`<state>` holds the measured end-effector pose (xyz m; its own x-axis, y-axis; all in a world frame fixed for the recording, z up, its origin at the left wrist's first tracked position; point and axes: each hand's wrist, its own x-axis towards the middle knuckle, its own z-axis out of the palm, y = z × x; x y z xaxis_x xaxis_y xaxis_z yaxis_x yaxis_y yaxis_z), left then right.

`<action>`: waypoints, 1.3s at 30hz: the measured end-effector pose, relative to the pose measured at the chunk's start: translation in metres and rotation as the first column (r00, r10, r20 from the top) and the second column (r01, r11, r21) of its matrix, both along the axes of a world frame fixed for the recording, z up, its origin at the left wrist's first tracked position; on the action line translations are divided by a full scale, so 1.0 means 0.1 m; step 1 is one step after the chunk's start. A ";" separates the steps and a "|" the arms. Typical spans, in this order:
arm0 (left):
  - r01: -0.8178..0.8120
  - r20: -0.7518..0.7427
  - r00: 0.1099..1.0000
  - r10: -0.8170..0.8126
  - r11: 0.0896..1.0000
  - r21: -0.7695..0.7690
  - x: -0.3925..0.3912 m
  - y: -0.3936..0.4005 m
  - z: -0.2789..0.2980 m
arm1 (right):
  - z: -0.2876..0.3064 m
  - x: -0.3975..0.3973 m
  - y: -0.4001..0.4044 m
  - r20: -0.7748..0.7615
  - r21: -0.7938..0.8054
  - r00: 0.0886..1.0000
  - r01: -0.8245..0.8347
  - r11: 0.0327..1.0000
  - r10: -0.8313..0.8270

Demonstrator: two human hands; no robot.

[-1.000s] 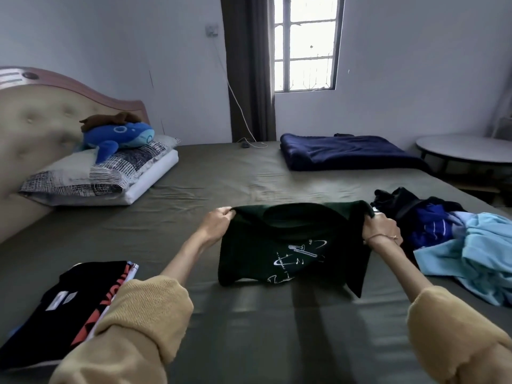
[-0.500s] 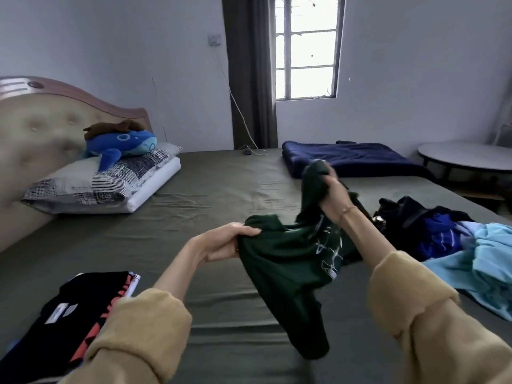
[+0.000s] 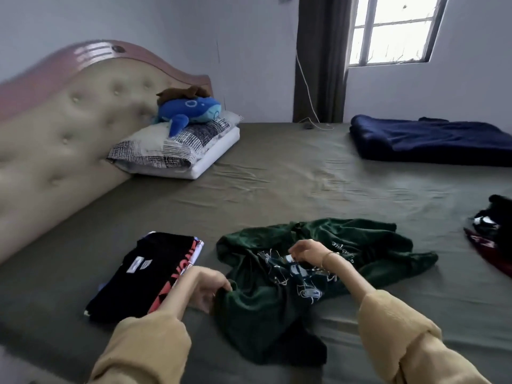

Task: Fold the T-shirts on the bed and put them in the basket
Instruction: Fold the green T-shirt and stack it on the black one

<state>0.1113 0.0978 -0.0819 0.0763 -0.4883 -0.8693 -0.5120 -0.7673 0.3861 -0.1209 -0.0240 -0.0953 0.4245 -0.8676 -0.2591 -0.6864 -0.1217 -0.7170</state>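
**Dark green tee rumpled on the bed, both my hands on it**

Dark green cotton T-shirt with a white line print (image 3: 318,273) lies crumpled and unfolded on the olive-green bed sheet (image 3: 277,184), in the near middle of the bed, print side up. My left hand (image 3: 202,286) pinches its left edge, fingers curled round a bit of the fabric. My right hand (image 3: 310,252) sits over the printed chest area, fingers bent down into the cloth; whether it really grips fabric there or only touches it, I cannot tell. Thin bracelet on that wrist. Both arms in mustard-yellow knit sleeves (image 3: 393,336).

Just beside the green tee on the left: folded black T-shirt with red lettering and a white label (image 3: 149,273), flat on top of a small stack, apart from the green one. Right edge of view: a heap of unfolded dark clothes, black and maroon (image 3: 490,234), well apart from my hands. Far right of the bed: folded navy blue blanket (image 3: 432,139). Far left: patterned black-and-white pillow (image 3: 171,148) on a white one, against the beige tufted headboard (image 3: 69,128), with a blue whale plush toy (image 3: 191,109) on top. Window with dark curtain (image 3: 321,59) behind.
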 end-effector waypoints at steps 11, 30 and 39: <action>-0.597 -0.298 0.786 0.542 0.541 -0.592 -0.19 -0.37 0.04 | -0.47 -1.38 0.12 -0.080 -0.059 0.569 0.817 0.573 -0.819; 0.446 0.682 0.708 0.186 0.631 -0.635 -1.22 -0.42 -0.41 | -0.54 -1.88 0.28 -0.355 -0.282 0.906 0.134 0.950 -0.233; 0.537 0.671 0.673 0.310 0.420 -0.732 -1.16 -0.31 -0.30 | -0.47 -1.79 0.55 -0.578 -0.448 0.754 0.027 0.894 -0.312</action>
<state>-0.0047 0.0666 -0.1117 0.2315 -0.9228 0.3079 -0.9529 -0.1513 0.2628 -0.2998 0.0313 -0.1422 0.1269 -0.9914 -0.0330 -0.9913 -0.1256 -0.0381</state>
